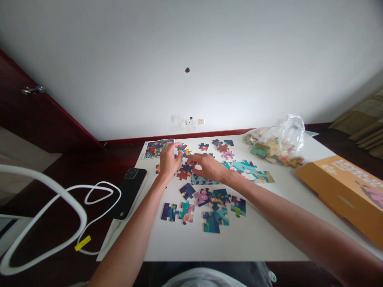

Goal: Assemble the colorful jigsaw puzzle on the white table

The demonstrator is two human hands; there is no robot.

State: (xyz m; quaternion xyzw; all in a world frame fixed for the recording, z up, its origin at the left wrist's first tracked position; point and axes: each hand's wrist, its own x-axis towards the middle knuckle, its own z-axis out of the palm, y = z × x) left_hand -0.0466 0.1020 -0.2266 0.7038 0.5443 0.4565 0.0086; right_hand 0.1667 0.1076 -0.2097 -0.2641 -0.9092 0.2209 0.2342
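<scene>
Colourful jigsaw puzzle pieces (203,197) lie scattered on a white tabletop (179,243), some joined into small clusters. My left hand (170,160) hovers over the far pieces, its curled fingertips close to a small piece (181,146). My right hand (208,167) reaches in from the right, with its fingertips on or just above a dark blue and red group of pieces (185,171). The two hands are close together and hide part of that group. A larger teal section with white rabbits (247,170) lies to the right of my right hand. A printed picture card (158,148) lies at the far left corner.
A clear plastic bag of pieces (277,145) sits at the back right, and an orange box (347,191) lies at the right edge. A black phone (128,193) rests on the left edge, beside a white cable (89,199). A wall stands behind the table.
</scene>
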